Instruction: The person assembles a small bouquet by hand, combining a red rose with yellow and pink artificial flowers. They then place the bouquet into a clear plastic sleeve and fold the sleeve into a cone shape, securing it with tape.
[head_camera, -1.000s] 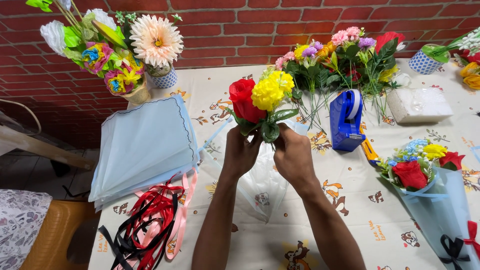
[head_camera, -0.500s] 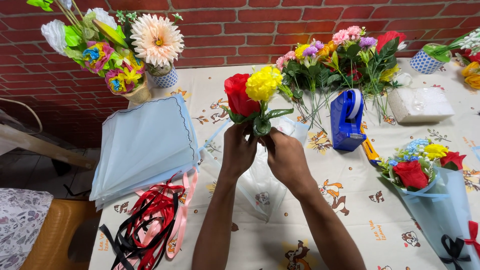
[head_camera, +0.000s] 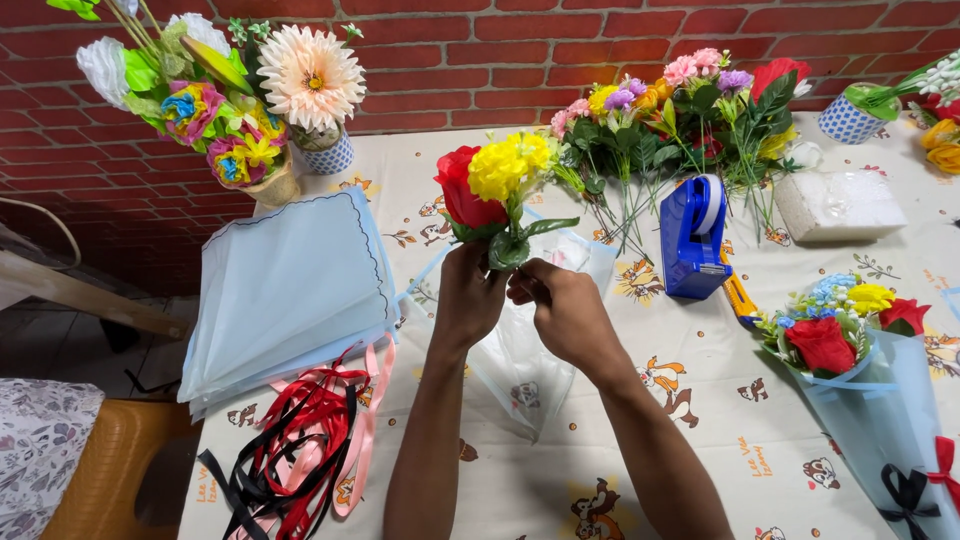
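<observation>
My left hand (head_camera: 468, 297) grips the stems of a small bunch of artificial flowers, a red rose (head_camera: 462, 194) and a yellow bloom (head_camera: 510, 165), held upright above the table. My right hand (head_camera: 562, 308) pinches the same stems just below the green leaves (head_camera: 512, 243). Under both hands lies a clear plastic sleeve with a pale blue rim (head_camera: 520, 365), spread flat on the patterned tablecloth (head_camera: 700, 400).
A stack of light blue wrapping sheets (head_camera: 290, 290) and a tangle of red, pink and black ribbons (head_camera: 300, 440) lie at left. A blue tape dispenser (head_camera: 692, 235), loose flowers (head_camera: 680, 110), a white foam block (head_camera: 838, 205), a finished bouquet (head_camera: 860, 370) and flower vases (head_camera: 250, 100) surround the hands.
The flower bunch has shifted slightly left and been turned upright. My right hand has moved in closer to the stems beside my left hand.
</observation>
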